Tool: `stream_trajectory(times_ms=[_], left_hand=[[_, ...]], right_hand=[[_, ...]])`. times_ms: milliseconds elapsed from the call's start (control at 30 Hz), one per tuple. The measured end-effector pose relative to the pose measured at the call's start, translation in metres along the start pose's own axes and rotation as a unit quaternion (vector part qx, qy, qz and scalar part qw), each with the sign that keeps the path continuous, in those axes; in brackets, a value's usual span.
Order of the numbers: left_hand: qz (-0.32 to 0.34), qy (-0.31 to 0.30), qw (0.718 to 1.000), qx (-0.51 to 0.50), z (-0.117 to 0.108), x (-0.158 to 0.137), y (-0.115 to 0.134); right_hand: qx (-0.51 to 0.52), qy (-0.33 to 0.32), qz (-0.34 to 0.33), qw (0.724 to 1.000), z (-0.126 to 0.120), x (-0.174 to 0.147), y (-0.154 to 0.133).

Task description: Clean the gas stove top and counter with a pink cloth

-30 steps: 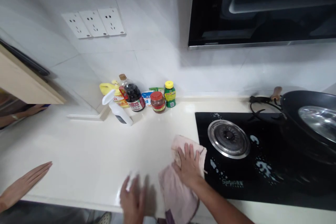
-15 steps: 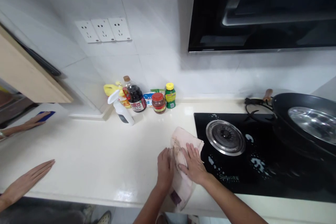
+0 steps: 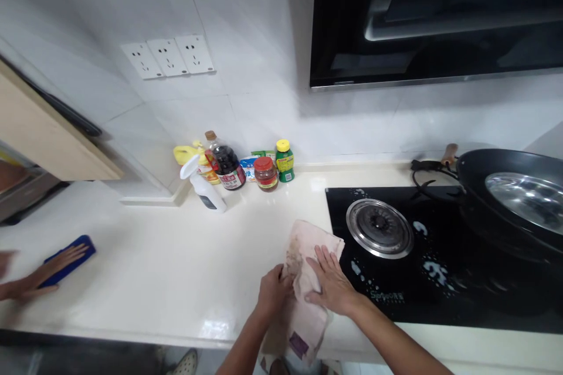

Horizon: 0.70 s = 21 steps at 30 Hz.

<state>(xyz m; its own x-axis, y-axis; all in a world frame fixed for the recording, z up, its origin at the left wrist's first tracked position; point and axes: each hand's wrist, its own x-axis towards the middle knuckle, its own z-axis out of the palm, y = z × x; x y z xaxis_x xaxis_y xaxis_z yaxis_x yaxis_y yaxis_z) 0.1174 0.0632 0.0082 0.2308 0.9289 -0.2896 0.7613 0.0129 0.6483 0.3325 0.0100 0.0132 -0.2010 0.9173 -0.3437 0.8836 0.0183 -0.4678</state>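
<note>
A pale pink cloth with brownish stains and a dark purple label lies on the white counter, its lower end hanging over the front edge. My left hand has its fingers closed on the cloth's left side. My right hand lies flat on top of it, fingers stretched out and thumb apart, near the left edge of the black cooktop. White foamy wet patches show on the cooktop's glass around the round burner.
A wok sits at the right. Along the wall stand a spray bottle, a dark sauce bottle, a red-lidded jar and a green bottle. At the left, another person's hand presses a blue cloth.
My left hand has shifted down slightly and its fingers have curled onto the cloth. The other person's blue cloth has come nearer the front, and their second hand has drawn back left.
</note>
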Motion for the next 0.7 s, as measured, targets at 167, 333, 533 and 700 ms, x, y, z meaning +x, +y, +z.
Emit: stream_trajectory(times_ms=[167, 333, 533, 700], left_hand=[[0.004, -0.003, 1.0, 0.018, -0.019, -0.015, -0.011], [0.021, 0.009, 1.0, 0.012, -0.038, -0.04, -0.025], [0.044, 0.05, 0.997, -0.048, -0.081, -0.075, -0.018], [0.085, 0.122, 0.984, -0.096, -0.115, -0.066, 0.024]], right_hand=[[0.002, 0.009, 0.002, 1.0, 0.033, -0.016, -0.016], [0.032, 0.045, -0.036, 0.998, 0.076, -0.039, -0.041], [0.247, 0.059, -0.087, 0.963, 0.055, -0.054, -0.072], [0.505, 0.04, -0.088, 0.858, 0.006, -0.043, -0.093]])
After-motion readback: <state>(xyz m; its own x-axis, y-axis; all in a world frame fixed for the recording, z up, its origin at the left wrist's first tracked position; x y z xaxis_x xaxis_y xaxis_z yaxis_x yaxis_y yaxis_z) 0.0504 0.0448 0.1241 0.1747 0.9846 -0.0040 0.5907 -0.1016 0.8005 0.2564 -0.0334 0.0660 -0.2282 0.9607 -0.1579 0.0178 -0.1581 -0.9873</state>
